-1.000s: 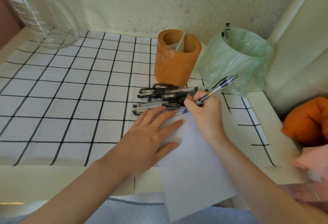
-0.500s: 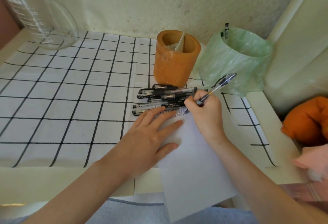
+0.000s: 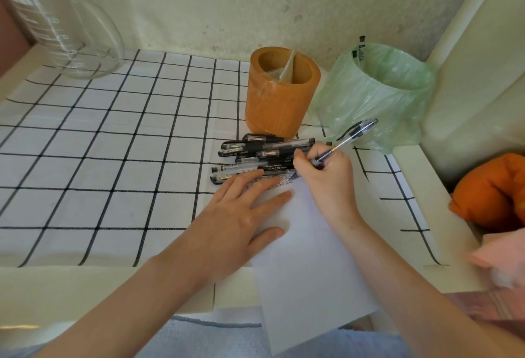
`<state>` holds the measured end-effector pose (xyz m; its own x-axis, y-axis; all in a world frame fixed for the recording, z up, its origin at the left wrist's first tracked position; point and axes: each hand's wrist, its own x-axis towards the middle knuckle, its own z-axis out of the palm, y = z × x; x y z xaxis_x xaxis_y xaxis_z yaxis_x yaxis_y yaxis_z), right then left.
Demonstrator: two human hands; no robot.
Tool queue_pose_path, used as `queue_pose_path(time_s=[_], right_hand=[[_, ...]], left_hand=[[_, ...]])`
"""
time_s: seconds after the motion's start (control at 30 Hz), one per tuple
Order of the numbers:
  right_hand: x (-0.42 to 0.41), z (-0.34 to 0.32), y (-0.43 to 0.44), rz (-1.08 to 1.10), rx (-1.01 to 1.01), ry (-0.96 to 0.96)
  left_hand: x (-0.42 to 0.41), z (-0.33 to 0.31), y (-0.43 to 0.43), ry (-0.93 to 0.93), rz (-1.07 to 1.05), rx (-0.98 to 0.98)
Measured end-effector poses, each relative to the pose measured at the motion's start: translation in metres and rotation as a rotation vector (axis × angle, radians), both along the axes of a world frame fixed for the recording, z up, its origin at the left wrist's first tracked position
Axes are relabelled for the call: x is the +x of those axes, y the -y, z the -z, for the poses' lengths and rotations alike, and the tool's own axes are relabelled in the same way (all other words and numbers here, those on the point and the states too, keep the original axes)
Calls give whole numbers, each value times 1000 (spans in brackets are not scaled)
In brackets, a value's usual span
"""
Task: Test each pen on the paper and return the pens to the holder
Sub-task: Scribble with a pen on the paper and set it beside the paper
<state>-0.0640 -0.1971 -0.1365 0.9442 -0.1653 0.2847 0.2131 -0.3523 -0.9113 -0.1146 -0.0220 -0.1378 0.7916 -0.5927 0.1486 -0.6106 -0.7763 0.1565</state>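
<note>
A white sheet of paper (image 3: 309, 266) lies on the checked cloth and hangs over the table's near edge. My left hand (image 3: 241, 215) rests flat on its left part, fingers straight. My right hand (image 3: 326, 178) grips a clear black-ink pen (image 3: 349, 137) with the tip on the paper's top edge, beside rows of small written marks (image 3: 272, 183). Several black pens (image 3: 255, 156) lie in a pile just beyond the paper. The orange pen holder (image 3: 279, 93) stands behind the pile, with a strip of clear plastic wrap inside it.
A small bin lined with a green plastic bag (image 3: 377, 93) stands right of the holder, a pen (image 3: 361, 48) sticking up from it. A large glass beaker (image 3: 62, 31) is at the back left. An orange cloth object (image 3: 491, 190) lies off the table's right edge.
My right hand and the pen shifted very slightly at the paper's top edge. My left hand stays flat on the paper.
</note>
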Motion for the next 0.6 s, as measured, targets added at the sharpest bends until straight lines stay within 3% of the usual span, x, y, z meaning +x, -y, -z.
queue_pose_path(time_s=[0.4,0.6], right_hand=[[1,1,1,45,-1,-35],[-2,-28,7,-26,274,-219]], left_hand=[[0,0,0,-14,2,3],[0,-1,-1,-26,14,-20]])
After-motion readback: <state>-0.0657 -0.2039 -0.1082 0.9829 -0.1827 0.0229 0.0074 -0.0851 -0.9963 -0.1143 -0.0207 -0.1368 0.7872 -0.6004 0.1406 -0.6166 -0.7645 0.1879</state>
